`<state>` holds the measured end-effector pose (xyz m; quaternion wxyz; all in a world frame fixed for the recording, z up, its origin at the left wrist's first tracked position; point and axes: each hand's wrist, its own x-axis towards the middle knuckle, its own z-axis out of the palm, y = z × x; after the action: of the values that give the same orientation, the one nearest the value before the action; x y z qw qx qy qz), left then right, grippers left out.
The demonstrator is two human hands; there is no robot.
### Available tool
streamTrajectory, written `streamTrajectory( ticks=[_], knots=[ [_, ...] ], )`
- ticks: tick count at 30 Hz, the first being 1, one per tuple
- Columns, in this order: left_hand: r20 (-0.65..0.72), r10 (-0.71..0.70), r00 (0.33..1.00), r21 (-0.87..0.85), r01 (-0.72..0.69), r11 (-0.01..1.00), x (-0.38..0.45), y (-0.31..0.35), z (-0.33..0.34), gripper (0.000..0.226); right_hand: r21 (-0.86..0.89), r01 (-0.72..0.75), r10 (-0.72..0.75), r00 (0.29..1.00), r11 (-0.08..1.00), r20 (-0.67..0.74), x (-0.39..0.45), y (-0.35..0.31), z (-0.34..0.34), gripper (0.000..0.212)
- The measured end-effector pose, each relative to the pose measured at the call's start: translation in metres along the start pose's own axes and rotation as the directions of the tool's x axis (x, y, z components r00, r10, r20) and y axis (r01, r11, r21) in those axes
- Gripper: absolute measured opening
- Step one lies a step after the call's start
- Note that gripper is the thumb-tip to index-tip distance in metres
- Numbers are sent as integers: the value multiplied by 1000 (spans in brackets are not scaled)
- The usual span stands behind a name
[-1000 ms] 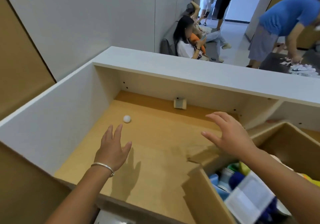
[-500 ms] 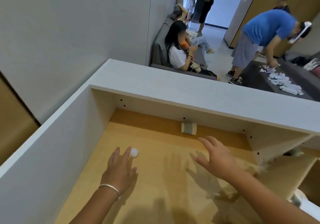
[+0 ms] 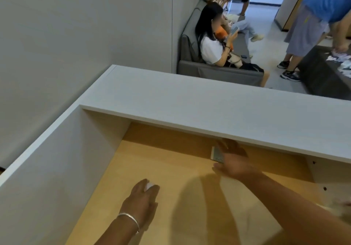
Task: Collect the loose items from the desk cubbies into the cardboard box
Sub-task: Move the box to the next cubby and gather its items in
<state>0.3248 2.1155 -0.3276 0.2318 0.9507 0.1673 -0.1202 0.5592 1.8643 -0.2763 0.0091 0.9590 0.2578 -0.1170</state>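
We look down into a wood-floored cubby (image 3: 171,169) under a grey counter (image 3: 209,108), walled on the left by a grey side panel (image 3: 57,169). Our left hand (image 3: 141,201), silver bracelet (image 3: 131,219) at the wrist, lies low over the cubby floor with its fingers (image 3: 153,189) curled around a small white ball (image 3: 149,185); only a sliver of the ball shows between the fingers and the thumb, so the hold reads as grasping the ball. Our right hand (image 3: 235,163) reaches deeper, to the back of the cubby beneath the counter's overhang, fingers spread and blurred, lying over or just against a small grey-white block (image 3: 216,154) at the back wall; we cannot tell whether they grip it. Both arms throw shadows on the wood. Past the counter, a person in a white top (image 3: 210,51) sits on a grey sofa (image 3: 218,72), and a person in a blue shirt (image 3: 328,0) bends over a dark table (image 3: 322,74).
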Motion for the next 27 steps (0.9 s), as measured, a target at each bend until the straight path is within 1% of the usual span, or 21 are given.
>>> streamTrajectory(
  ticks=[2,3,4,5,6,7,9,10,13,16,18,21,24,27],
  knots=[
    [-59,-62,996,-108,55,993,-4,5,4,12,-29,36,-34,998,999,50,12,7,11,91],
    [-90,-60,994,-100,51,994,-5,8,5,10,-38,42,-40,997,998,62,17,8,16,90],
    [-131,-28,991,-53,22,998,-5,9,8,15,-39,41,-38,997,998,64,21,9,21,88],
    [-129,-15,992,-34,11,999,-5,9,9,13,-29,31,-30,998,999,62,24,9,25,85],
    [-111,-34,993,-44,29,999,-5,10,7,11,-15,19,-18,998,1000,64,27,8,29,81],
    [-77,-52,996,-44,48,998,-5,9,6,18,-7,9,-9,998,1000,67,28,7,32,77],
    [-47,-68,997,37,70,997,-3,7,4,39,-1,0,0,998,1000,64,28,6,38,71],
    [-25,-75,997,81,77,994,-2,7,3,42,4,-5,5,998,1000,62,26,6,40,68],
    [-12,-89,996,109,90,990,-2,9,-1,37,30,-9,7,998,999,66,14,3,41,66],
    [-40,-18,999,103,22,994,-6,18,-3,41,80,3,-6,999,997,45,-8,-2,31,64],
    [-62,32,998,103,-26,994,-11,31,-12,48,110,28,-27,1000,994,-10,-29,-5,20,66],
    [-96,133,986,96,-124,988,-18,59,-29,49,94,58,-53,997,994,-58,-68,-9,-4,68],
    [-149,297,943,80,-288,954,-31,96,-46,40,103,-10,19,996,995,-88,-115,-6,-32,69],
    [-193,453,870,64,-450,891,-50,140,-57,34,113,-93,111,979,989,-171,-173,6,-57,70]
  ],
)
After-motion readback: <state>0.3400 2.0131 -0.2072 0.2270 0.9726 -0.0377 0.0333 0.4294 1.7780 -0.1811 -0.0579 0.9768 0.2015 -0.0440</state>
